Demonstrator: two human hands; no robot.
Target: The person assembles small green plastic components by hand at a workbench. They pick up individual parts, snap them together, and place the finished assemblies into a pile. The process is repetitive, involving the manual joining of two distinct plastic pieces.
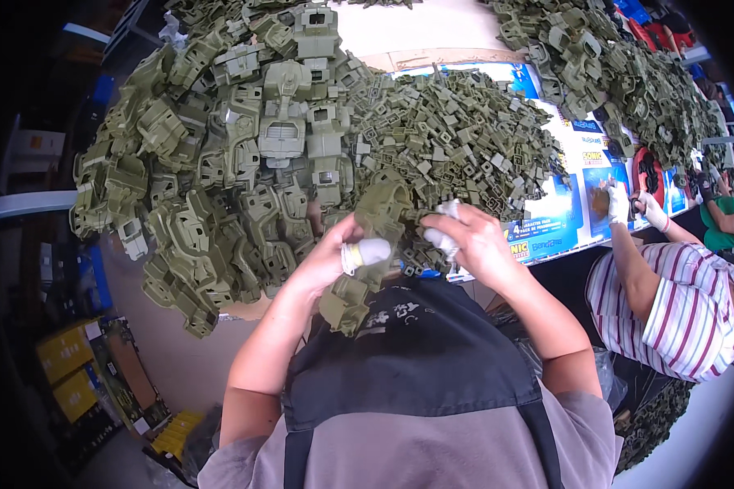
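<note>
My left hand grips an olive-green moulded plastic part that curves from above my hands down to my apron; white tape wraps the thumb. My right hand, fingertips also taped white, pinches the top of the same part close to the heaps. Behind my hands a heap of large olive-green shell parts lies on the table. A heap of small olive-green clips sits just beyond my right hand.
To my right a co-worker in a striped shirt handles a part with gloved hands. Another green heap fills the far right. Blue printed sheets cover the table. Yellow boxes stand on the floor at left.
</note>
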